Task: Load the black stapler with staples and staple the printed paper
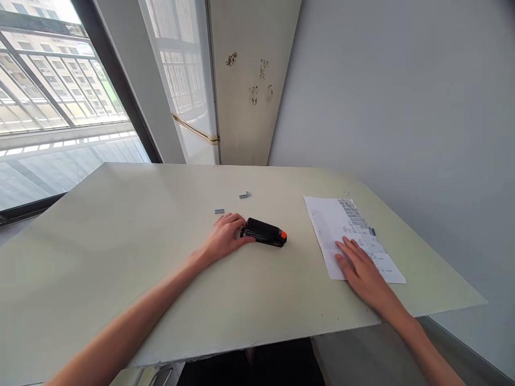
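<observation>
A black stapler with an orange tip lies on the pale green table. My left hand rests beside its rear end, fingers curled around that end and touching it. To the right lies a white printed sheet of paper. My right hand lies flat on the sheet's near part, fingers stretched out and together. A small strip of staples sits on the paper's right edge.
Two small strips of staples lie on the table behind the stapler. A cream refrigerator stands behind the table. A grey wall runs along the right. A large window is at the left.
</observation>
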Motion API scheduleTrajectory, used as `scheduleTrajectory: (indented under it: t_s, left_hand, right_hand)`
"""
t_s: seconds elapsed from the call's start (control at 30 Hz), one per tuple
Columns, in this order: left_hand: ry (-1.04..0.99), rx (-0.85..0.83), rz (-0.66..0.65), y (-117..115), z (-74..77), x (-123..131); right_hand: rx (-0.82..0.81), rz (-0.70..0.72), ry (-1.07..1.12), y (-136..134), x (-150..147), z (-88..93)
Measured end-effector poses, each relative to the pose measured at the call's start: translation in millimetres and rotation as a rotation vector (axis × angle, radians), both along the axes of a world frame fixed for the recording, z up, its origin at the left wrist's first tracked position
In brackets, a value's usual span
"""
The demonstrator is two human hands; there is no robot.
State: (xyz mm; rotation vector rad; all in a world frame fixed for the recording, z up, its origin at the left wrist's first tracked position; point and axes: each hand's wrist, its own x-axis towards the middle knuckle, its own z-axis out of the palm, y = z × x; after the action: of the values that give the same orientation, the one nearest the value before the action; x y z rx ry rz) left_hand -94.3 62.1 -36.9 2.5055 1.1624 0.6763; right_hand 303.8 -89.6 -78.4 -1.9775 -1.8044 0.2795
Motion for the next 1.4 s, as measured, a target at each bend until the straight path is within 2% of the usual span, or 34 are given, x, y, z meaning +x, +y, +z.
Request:
scheduleTrajectory:
  t_s: [0.13, 0.23, 0.37, 0.5, 0.6, 0.67, 0.73, 0.8, 0.87, 0.93, 1.0, 1.1, 1.17, 1.3, 1.4]
  left_hand:
    - [-0.014, 0.013, 0.109, 34.1, -5.1, -8.0]
    - [-0.047, 0.015, 0.182, 59.7, -8.1, -18.2]
    - [-0.056, 0.007, 0.193, 87.3, -9.3, -25.6]
    - [-0.061, 0.01, 0.192, 105.2, -8.3, -26.7]
    - [-0.068, 0.017, 0.197, 109.9, -8.6, -28.0]
    - [-0.079, 0.022, 0.201, 107.4, -9.0, -30.8]
    - [-0.099, 0.026, 0.207, 100.4, -8.4, -35.2]
    - [-0.128, 0.043, 0.219, 90.0, -6.3, -40.6]
    - [-0.167, 0.077, 0.241, 78.7, -3.0, -46.2]
    - [-0.216, 0.115, 0.287, 68.8, 0.6, -51.8]
    - [-0.269, 0.138, 0.36, 61.9, 3.8, -58.1]
    - [-0.339, 0.13, 0.474, 56.6, 6.9, -71.5]
    - [-0.371, 0.092, 0.531, 54.9, 8.1, -83.3]
    - [-0.412, -0.032, 0.614, 51.8, 9.2, -106.3]
    - [-0.418, -0.113, 0.631, 48.8, 10.9, -114.5]
  right_hand:
    - [-0.004, 0.059, -0.053, -22.3, -22.6, -9.3]
    - [-0.004, 0.113, -0.073, -36.2, -53.3, -8.7]
    - [0.002, 0.149, -0.08, -46.8, -101.4, -4.7]
    - [-0.018, 0.226, -0.018, -57.0, -155.3, 10.6]
    - [-0.091, 0.401, 0.077, -62.3, -180.3, 32.6]
    - [-0.143, 0.483, 0.128, -60.7, -180.5, 44.3]
    - [-0.15, 0.446, 0.136, -55.0, -169.5, 47.1]
    - [-0.127, 0.368, 0.104, -48.1, -154.8, 40.5]
    - [-0.101, 0.357, 0.062, -43.1, -144.7, 29.9]
    - [-0.073, 0.414, 0.028, -41.2, -143.9, 22.6]
    - [-0.055, 0.499, 0.027, -40.8, -151.1, 22.6]
    - [-0.073, 0.602, 0.129, -34.5, -163.5, 34.1]
    - [-0.081, 0.607, 0.246, -21.4, -163.8, 42.7]
    - [0.006, 0.462, 0.452, 29.4, -141.2, 45.6]
    - [0.049, 0.216, 0.663, 79.3, -118.6, 37.0]
